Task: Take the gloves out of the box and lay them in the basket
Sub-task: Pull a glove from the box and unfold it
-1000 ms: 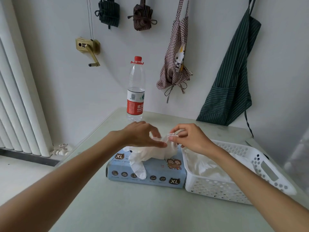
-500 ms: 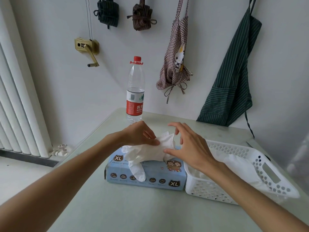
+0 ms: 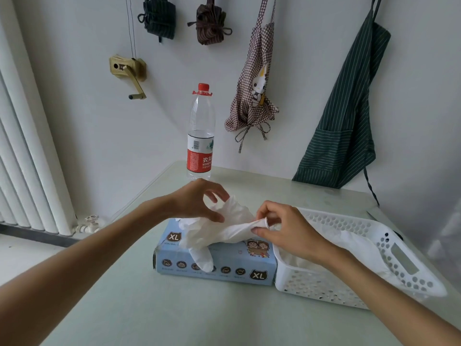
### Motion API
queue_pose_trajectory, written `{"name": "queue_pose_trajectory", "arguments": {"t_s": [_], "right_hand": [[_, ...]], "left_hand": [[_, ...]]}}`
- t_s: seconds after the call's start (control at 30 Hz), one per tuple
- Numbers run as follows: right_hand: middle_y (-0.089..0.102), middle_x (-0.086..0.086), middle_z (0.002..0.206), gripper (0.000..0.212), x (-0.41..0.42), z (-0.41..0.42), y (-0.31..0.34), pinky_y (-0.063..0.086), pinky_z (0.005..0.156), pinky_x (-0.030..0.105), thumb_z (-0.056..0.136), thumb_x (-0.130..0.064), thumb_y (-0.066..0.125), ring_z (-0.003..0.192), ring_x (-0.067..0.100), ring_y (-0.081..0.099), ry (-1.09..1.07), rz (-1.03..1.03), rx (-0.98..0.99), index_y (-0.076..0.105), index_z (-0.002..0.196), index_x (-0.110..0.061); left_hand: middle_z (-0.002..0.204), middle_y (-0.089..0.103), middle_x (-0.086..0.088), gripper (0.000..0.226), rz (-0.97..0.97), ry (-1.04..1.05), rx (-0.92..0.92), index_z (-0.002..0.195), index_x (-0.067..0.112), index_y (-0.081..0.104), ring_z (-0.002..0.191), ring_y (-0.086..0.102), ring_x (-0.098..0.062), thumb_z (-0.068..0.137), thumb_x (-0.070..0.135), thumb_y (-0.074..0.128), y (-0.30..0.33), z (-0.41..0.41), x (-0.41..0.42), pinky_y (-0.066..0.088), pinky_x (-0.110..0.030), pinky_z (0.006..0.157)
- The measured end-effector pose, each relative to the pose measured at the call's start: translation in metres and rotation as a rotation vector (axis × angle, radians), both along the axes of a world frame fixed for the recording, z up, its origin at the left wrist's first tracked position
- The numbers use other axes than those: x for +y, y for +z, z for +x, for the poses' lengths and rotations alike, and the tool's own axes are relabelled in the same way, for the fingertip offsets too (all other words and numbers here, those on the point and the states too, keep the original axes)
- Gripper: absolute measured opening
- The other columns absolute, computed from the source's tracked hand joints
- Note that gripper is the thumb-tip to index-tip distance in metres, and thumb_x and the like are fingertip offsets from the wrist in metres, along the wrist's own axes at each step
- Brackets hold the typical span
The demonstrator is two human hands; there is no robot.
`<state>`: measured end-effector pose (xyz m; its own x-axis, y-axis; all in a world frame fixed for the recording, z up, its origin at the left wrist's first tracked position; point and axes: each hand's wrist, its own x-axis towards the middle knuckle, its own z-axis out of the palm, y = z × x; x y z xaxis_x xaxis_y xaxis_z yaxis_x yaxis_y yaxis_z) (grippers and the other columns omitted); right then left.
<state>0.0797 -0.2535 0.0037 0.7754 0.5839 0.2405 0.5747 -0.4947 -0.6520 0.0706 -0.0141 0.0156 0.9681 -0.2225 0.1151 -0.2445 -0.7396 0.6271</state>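
The right hand pinches the cuff end of a white glove between thumb and fingertips, drawing it sideways toward the basket. The left hand hangs over the box with its fingers loosely curled; its thumb seems to touch the crumpled glove material beneath it, though I can't tell whether it truly holds any. The glove lies stretched across the top of the box, one floppy finger drooping down the box's front face. So the pulling-out step is under way. Next, I'd judge, the glove must come free of the box's opening and be carried to the right of the box, then laid flat. The basket, touching the box's right end, already holds some white gloves. Behind the box a water bottle stands on the surface.
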Motion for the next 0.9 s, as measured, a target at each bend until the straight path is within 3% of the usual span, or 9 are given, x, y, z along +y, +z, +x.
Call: {"name": "queue_pose_trajectory", "arguments": {"t_s": [0.07, 0.13, 0.23, 0.3, 0.37, 0.47, 0.67, 0.77, 0.9], "right_hand": [[0.074, -0.003, 0.084, 0.017, 0.003, -0.001, 0.007, 0.054, 0.074, 0.021, 0.08, -0.011, 0.075, 0.08, 0.012, 0.069, 0.043, 0.022, 0.111, 0.067, 0.092, -0.018], [0.075, -0.003, 0.087, 0.021, 0.001, -0.002, 0.021, 0.055, 0.074, 0.019, 0.079, -0.005, 0.075, 0.081, 0.008, 0.071, 0.056, 0.095, 0.144, 0.072, 0.096, -0.017], [0.075, -0.004, 0.087, 0.021, -0.006, -0.001, 0.045, 0.052, 0.071, 0.013, 0.078, 0.001, 0.073, 0.08, 0.006, 0.071, 0.021, 0.296, 0.12, 0.074, 0.091, -0.015], [0.075, -0.005, 0.087, 0.021, -0.01, -0.002, 0.055, 0.053, 0.074, 0.013, 0.078, 0.0, 0.073, 0.081, 0.006, 0.07, 0.025, 0.254, 0.089, 0.075, 0.09, -0.016], [0.075, -0.005, 0.087, 0.019, -0.013, -0.005, 0.058, 0.052, 0.074, 0.013, 0.077, -0.002, 0.075, 0.082, 0.004, 0.07, 0.038, 0.123, 0.077, 0.075, 0.091, -0.016], [0.076, -0.004, 0.086, 0.018, -0.023, -0.005, 0.069, 0.054, 0.078, 0.015, 0.077, -0.002, 0.075, 0.083, 0.006, 0.07, -0.068, 0.266, 0.047, 0.076, 0.089, -0.015], [0.076, -0.001, 0.082, 0.02, -0.042, -0.015, 0.087, 0.052, 0.07, 0.01, 0.075, -0.002, 0.075, 0.079, 0.005, 0.071, -0.052, 0.15, 0.149, 0.076, 0.091, -0.013], [0.075, -0.001, 0.082, 0.022, -0.052, -0.009, 0.088, 0.049, 0.065, 0.006, 0.074, -0.001, 0.076, 0.077, 0.003, 0.07, -0.166, 0.249, 0.169, 0.075, 0.095, -0.008], [0.074, -0.002, 0.092, 0.022, -0.046, -0.01, 0.061, 0.05, 0.075, 0.014, 0.083, -0.004, 0.069, 0.086, 0.008, 0.067, -0.134, 0.013, 0.263, 0.073, 0.091, -0.024]], "left_hand": [[0.113, 0.061, 0.013, 0.041, 0.118, -0.063, 0.069, 0.12, 0.017, 0.062, 0.102, 0.055, -0.003, 0.081, 0.026, 0.073, 0.002, -0.003, -0.005, 0.039, -0.006, 0.081], [0.124, 0.06, 0.009, 0.041, 0.244, -0.093, 0.15, 0.126, 0.019, 0.06, 0.109, 0.054, -0.007, 0.087, 0.029, 0.067, 0.004, -0.004, -0.004, 0.039, -0.016, 0.091], [0.125, 0.062, 0.005, 0.037, 0.315, -0.09, 0.124, 0.125, 0.017, 0.061, 0.112, 0.058, -0.013, 0.089, 0.026, 0.065, 0.007, -0.004, -0.001, 0.043, -0.023, 0.097], [0.128, 0.061, 0.003, 0.037, 0.375, -0.069, 0.104, 0.126, 0.018, 0.061, 0.115, 0.058, -0.017, 0.089, 0.025, 0.064, 0.005, 0.0, -0.001, 0.044, -0.029, 0.099], [0.131, 0.059, 0.001, 0.039, 0.478, -0.033, 0.109, 0.128, 0.019, 0.059, 0.117, 0.056, -0.021, 0.089, 0.022, 0.064, 0.001, 0.003, -0.003, 0.044, -0.03, 0.098], [0.131, 0.059, -0.001, 0.041, 0.509, -0.006, 0.065, 0.128, 0.017, 0.059, 0.117, 0.057, -0.021, 0.088, 0.011, 0.064, -0.003, 0.005, -0.01, 0.042, -0.026, 0.093], [0.13, 0.058, -0.002, 0.038, 0.663, 0.051, -0.048, 0.127, 0.016, 0.058, 0.116, 0.053, -0.021, 0.09, 0.011, 0.062, -0.011, 0.003, -0.014, 0.035, -0.02, 0.086], [0.128, 0.059, -0.004, 0.036, 0.681, 0.047, -0.076, 0.126, 0.013, 0.058, 0.115, 0.054, -0.022, 0.09, 0.014, 0.063, -0.009, 0.001, -0.018, 0.04, -0.023, 0.09], [0.121, 0.065, -0.003, 0.042, 0.478, 0.03, -0.061, 0.122, 0.012, 0.063, 0.102, 0.062, -0.017, 0.081, 0.002, 0.069, -0.005, 0.003, -0.014, 0.049, -0.026, 0.087]]}}
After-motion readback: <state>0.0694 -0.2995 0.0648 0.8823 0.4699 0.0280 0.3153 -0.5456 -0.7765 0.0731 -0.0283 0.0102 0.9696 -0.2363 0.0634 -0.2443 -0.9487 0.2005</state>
